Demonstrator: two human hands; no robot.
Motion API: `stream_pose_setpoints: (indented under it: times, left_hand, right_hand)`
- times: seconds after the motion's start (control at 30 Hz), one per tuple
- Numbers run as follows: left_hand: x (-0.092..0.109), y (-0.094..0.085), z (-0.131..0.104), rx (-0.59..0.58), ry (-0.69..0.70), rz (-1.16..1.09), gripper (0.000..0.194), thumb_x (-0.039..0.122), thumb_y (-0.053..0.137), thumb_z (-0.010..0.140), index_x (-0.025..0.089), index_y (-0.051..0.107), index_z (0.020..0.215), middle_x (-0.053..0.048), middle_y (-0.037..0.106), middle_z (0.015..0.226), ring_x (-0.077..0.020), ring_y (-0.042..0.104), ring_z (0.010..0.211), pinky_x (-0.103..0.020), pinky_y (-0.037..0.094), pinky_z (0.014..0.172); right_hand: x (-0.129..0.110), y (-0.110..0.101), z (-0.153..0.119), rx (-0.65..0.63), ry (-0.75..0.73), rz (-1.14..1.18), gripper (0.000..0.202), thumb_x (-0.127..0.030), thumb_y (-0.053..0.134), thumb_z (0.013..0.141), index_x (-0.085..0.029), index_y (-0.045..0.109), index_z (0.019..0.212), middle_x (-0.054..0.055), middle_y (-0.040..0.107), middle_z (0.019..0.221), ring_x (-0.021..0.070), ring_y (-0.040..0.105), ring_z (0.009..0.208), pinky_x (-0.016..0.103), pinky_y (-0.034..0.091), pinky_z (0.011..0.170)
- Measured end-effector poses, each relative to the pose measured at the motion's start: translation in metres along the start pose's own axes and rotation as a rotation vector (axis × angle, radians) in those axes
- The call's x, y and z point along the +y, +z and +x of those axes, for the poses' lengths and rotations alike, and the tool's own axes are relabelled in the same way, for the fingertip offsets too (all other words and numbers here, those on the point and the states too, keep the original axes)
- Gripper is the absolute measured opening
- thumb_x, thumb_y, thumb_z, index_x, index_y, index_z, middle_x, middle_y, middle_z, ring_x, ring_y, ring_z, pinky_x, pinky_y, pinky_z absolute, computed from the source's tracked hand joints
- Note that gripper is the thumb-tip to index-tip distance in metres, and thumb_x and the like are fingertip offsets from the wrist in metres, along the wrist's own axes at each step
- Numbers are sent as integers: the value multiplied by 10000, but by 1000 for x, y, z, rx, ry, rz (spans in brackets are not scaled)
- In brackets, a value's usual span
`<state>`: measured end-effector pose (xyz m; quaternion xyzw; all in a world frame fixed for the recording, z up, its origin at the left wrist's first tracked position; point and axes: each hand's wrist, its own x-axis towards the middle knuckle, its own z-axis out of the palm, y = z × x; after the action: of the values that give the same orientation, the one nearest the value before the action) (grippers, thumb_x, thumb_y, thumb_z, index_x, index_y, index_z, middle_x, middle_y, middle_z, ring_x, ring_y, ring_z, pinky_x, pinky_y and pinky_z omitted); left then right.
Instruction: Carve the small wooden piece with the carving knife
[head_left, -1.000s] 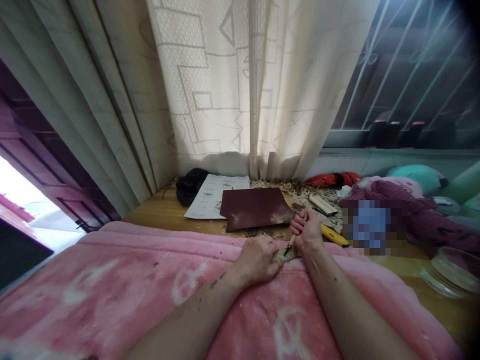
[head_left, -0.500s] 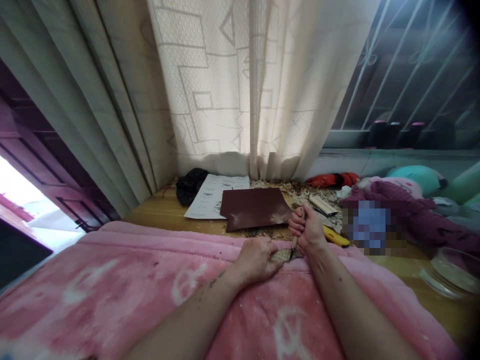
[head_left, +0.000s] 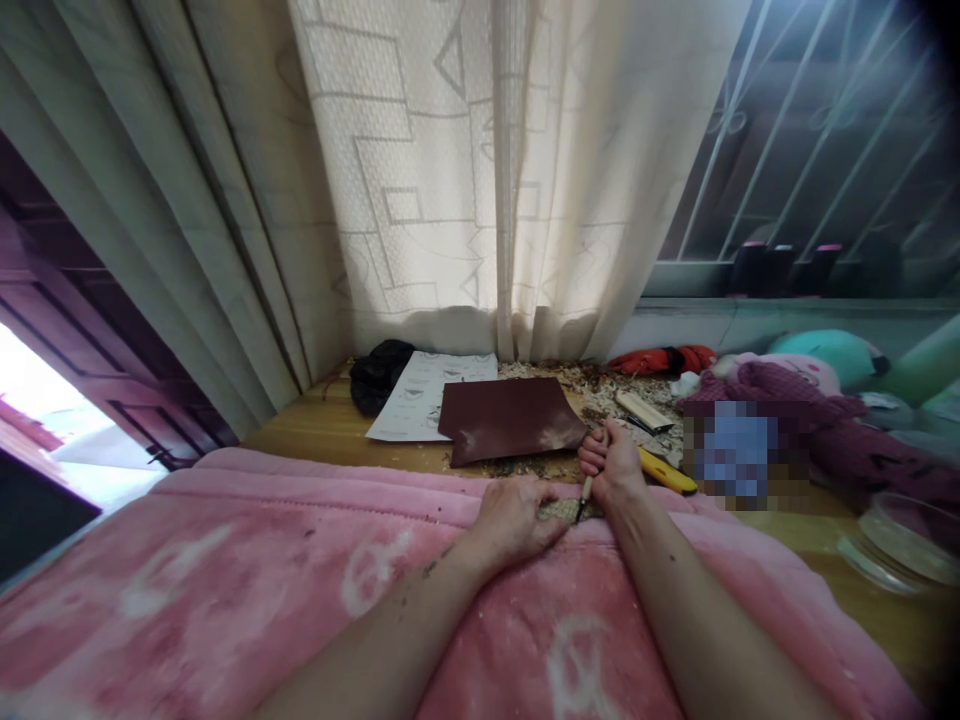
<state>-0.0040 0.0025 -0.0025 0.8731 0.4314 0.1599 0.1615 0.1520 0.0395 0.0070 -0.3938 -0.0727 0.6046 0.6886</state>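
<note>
My left hand (head_left: 517, 518) grips a small pale, textured piece (head_left: 559, 509) low over the pink blanket (head_left: 300, 560). A carving tool (head_left: 587, 488) with a light handle and dark tip is in my right hand (head_left: 611, 465), its fingers wrapped round the handle. The tip points down and meets the right part of the piece, as far as I can see. Part of the piece is hidden by my left fingers. Beyond my hands lies a dark red sheet (head_left: 514, 418), overlapping a printed white paper (head_left: 420, 392).
Wood shavings (head_left: 592, 378) cover the back of the wooden table (head_left: 300, 428). To the right are a yellow cutter (head_left: 666, 472), a pale-handled tool (head_left: 643, 410), a red and black item (head_left: 664, 360), plush toys (head_left: 825, 350) and a clear round container (head_left: 907, 540). A black bag (head_left: 379, 375) sits at left.
My right hand has lowered slightly and the tool's tip has shifted down and a little left over the piece. My left fingers look a bit more spread.
</note>
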Motion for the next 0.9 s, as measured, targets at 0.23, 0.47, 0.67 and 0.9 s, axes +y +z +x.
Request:
stream_pose_setpoints:
  times: [0.23,0.47,0.67,0.9]
  left_hand:
    - [-1,7,4,18,-87,-79,259,409,490,767,295,681,901,6,636,768,-141,547,693,-216,330,575]
    - [1,4,6,22,-96,-21,313,356,415,828,206,669,722,-11,627,703,-126,530,641,-217,289,545]
    - [-3,5,10,39,-172,48,356,360,371,864,177,630,704,-30,628,674,-136,533,620,-230,263,526]
    - [-2,1,8,27,-184,-92,312,446,461,802,204,656,833,-23,661,802,-157,578,714,-223,350,573]
  right_hand:
    - [1,1,1,5,21,7,389,-357,308,885,-185,303,536,-97,191,340,43,127,263,148,97,262]
    - [2,0,2,11,19,-5,383,-358,308,881,-188,299,538,-100,178,342,46,123,265,151,99,265]
    - [2,-1,4,6,29,4,387,-359,300,887,-187,303,540,-97,190,337,45,125,260,151,97,265]
    - [1,-1,4,29,2,42,382,-356,320,881,-186,305,538,-99,192,329,45,135,250,151,103,255]
